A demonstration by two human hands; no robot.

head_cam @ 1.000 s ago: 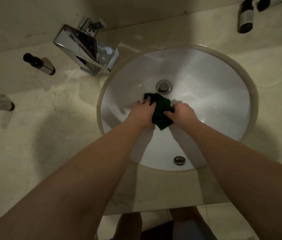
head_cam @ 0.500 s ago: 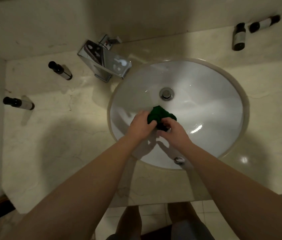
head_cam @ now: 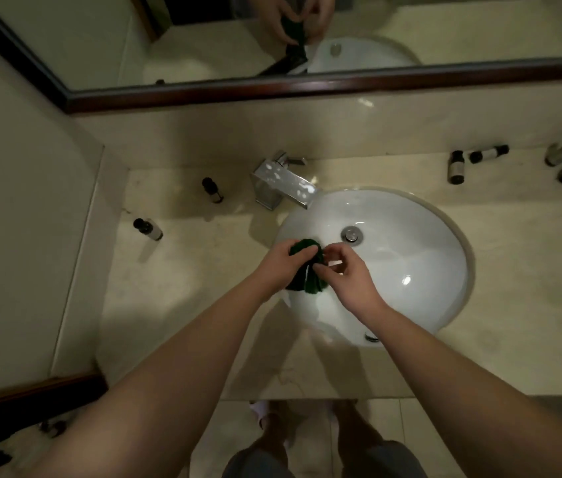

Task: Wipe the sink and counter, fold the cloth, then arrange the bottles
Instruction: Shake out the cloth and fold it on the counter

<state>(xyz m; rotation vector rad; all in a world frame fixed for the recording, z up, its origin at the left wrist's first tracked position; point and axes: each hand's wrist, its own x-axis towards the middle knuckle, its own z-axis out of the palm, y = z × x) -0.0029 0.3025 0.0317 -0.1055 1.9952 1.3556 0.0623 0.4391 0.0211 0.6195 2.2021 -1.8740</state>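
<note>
A dark green cloth (head_cam: 308, 276) hangs bunched above the left part of the white round sink (head_cam: 410, 257). My left hand (head_cam: 281, 263) grips its upper end. My right hand (head_cam: 345, 276) pinches the cloth's right side with fingers and thumb. The sink sits in a beige marble counter (head_cam: 176, 298). Two small dark bottles stand on the counter's left: one (head_cam: 212, 190) near the tap, one (head_cam: 147, 229) nearer the wall. Several small bottles lie at the back right, among them one upright (head_cam: 455, 171) and one on its side (head_cam: 488, 153).
A chrome tap (head_cam: 283, 188) stands at the sink's back left. The drain plug (head_cam: 352, 234) is in the bowl's middle. A wood-framed mirror (head_cam: 307, 89) runs above the backsplash. A wall closes the counter's left end. My legs stand on the tiled floor below.
Both hands lifted the cloth off the sink bottom and bunched it up above the bowl's left side. The view pulled back and up, so the mirror and more bottles now show.
</note>
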